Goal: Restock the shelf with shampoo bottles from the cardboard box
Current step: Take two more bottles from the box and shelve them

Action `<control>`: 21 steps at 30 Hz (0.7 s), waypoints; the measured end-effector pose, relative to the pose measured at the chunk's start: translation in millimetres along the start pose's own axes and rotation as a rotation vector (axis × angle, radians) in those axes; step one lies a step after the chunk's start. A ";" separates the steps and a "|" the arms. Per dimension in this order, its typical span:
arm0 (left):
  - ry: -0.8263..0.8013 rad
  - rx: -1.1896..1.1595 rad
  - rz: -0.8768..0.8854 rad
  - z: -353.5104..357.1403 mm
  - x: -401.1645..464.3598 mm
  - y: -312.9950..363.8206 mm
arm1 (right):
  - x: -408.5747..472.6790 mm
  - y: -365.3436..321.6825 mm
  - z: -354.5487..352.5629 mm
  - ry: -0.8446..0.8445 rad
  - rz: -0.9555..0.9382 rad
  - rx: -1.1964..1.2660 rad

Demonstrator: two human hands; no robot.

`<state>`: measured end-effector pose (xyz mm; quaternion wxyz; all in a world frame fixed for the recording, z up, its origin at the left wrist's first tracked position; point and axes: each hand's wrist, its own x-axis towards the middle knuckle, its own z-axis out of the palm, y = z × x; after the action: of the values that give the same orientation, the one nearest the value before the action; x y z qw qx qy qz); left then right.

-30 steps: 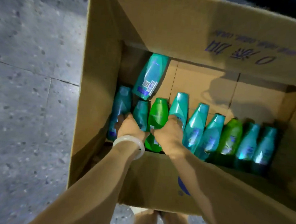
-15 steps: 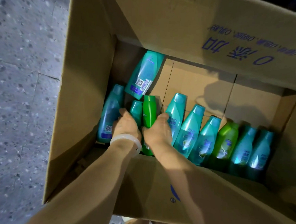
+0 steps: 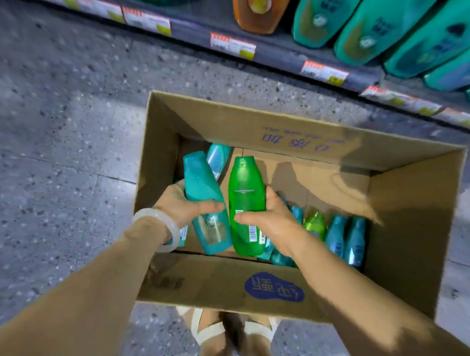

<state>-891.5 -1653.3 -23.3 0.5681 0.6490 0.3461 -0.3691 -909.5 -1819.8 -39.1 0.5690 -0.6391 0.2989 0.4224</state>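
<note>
Floor [image 3: 60,133] of grey speckled tile fills the left and near scene. Far right runs the shelf [image 3: 276,59], edged with price tags and carrying large teal bottles [image 3: 400,22] beside an orange bottle [image 3: 259,8]. At centre stands the open cardboard box [image 3: 262,286], where more shampoo bottles [image 3: 339,234] lean along its near right side. Above the box's left part, the left hand [image 3: 180,206] has its grip closed around a teal bottle [image 3: 204,196], and the right hand [image 3: 269,219] has its grip closed around a green bottle [image 3: 246,202]; the two bottles are just beside each other, caps pointing far. A pale bangle [image 3: 162,229] circles the left wrist.
</note>
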 end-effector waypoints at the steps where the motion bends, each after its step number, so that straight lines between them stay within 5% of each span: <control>1: -0.003 -0.054 0.015 1.5 -11.2 14.1 | -12.7 -12.1 -5.9 -0.009 -0.022 0.031; 6: -0.027 -0.190 0.156 19.0 -77.3 83.9 | -79.9 -70.1 -33.8 -0.031 -0.121 0.162; 21: -0.267 0.001 0.517 56.4 -297.9 235.5 | -330.7 -211.7 -110.1 -0.016 -0.495 0.260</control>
<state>-837.0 -1745.2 345.4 0.6836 0.6615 0.0913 -0.2945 -858.5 -1923.6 351.9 0.7344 -0.6109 0.1809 0.2340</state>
